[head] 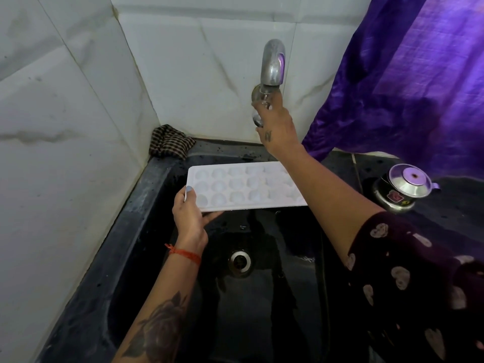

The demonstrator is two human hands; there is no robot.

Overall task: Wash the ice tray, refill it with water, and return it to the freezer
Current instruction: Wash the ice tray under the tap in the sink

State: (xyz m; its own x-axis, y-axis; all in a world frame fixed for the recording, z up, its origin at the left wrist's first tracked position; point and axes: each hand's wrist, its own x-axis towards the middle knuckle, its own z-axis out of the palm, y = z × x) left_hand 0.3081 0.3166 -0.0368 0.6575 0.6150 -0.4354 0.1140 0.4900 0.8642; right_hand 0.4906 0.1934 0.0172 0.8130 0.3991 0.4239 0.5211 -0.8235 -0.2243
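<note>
Head view: over a black sink [146,195], left hand [190,218] pinches the ice tray [243,186]; right hand [275,127] grips the tap [272,64].

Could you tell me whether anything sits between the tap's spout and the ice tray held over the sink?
Nothing visible does. The left hand holds the ice tray level over the black sink, and the right hand is at the tap knob, beside the spout's drop line rather than under it.
</note>
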